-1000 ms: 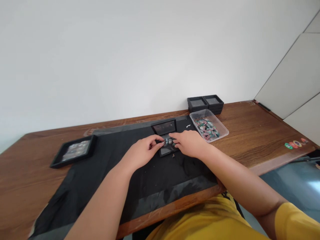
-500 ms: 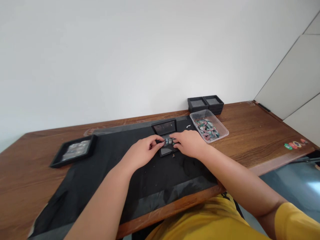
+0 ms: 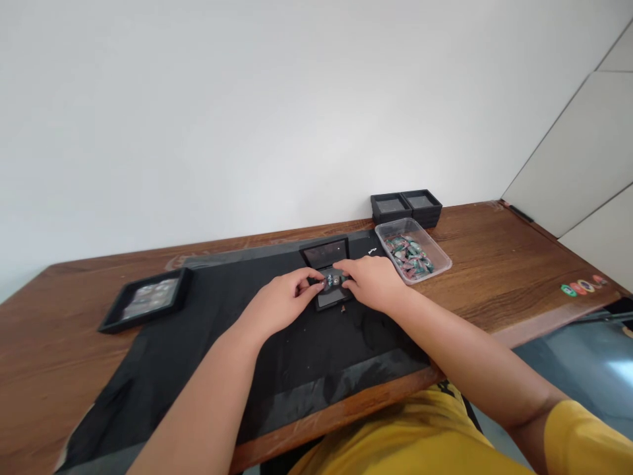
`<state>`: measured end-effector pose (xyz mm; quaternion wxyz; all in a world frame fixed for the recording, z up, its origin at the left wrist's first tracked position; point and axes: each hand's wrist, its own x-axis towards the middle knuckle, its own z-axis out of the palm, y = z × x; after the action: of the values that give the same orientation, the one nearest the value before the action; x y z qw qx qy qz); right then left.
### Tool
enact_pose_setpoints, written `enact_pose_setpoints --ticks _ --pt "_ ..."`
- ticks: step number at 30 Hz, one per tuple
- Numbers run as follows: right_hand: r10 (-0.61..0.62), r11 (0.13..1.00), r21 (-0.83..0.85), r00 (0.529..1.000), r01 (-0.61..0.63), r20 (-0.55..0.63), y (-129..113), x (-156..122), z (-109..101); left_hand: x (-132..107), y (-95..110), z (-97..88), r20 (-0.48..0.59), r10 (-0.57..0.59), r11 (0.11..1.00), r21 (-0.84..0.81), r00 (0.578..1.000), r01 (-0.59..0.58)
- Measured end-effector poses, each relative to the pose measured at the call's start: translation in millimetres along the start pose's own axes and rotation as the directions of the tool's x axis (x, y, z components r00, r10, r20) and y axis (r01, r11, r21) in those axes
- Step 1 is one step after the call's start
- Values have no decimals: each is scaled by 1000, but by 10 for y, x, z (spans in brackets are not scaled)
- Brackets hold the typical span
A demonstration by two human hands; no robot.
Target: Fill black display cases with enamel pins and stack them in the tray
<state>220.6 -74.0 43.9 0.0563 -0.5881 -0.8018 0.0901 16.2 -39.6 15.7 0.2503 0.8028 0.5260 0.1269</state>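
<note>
A small black case lies on the black mat with its lid tilted up at the back. Several small shiny stone-like pieces sit in a row across its middle. At the row's left end, my left hand has thumb and forefinger drawn together on a tiny shiny piece; its exact kind is too small to tell. My right hand reaches in from the right, thumb and forefinger apart, fingertips at the row's right end. Its other fingers are partly hidden.
A clear plastic tub holds many green and pink wrapped-looking pieces. Behind it stand stacked black trays. Left on the mat's edge is a black tray with shiny items inside. A tiny brownish bit lies before the case; round stickers mark the table's right.
My right forefinger and thumb have shifted slightly and spread a little at the row's right end. My left hand stays in place, and the case has not moved.
</note>
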Motion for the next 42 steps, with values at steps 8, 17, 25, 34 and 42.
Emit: enact_pose_setpoints --ticks 8,17,25,34,42 --pt "30 999 32 999 -29 -30 -13 25 29 -3 10 -9 -20 -14 1000 26 1000 14" --pt "26 998 50 997 -22 -79 -84 -51 4 1 14 -7 -36 -15 1000 27 999 16" --pt "-17 940 306 917 151 -399 82 -166 -334 -8 -2 -3 -22 -24 1000 8 999 24" --pt "419 908 146 845 -393 -332 596 -29 -452 -1 19 -21 -4 -50 998 24 999 50" --pt "409 912 -8 912 -410 -42 758 31 -290 12 5 -13 -17 -24 1000 12 1000 24"
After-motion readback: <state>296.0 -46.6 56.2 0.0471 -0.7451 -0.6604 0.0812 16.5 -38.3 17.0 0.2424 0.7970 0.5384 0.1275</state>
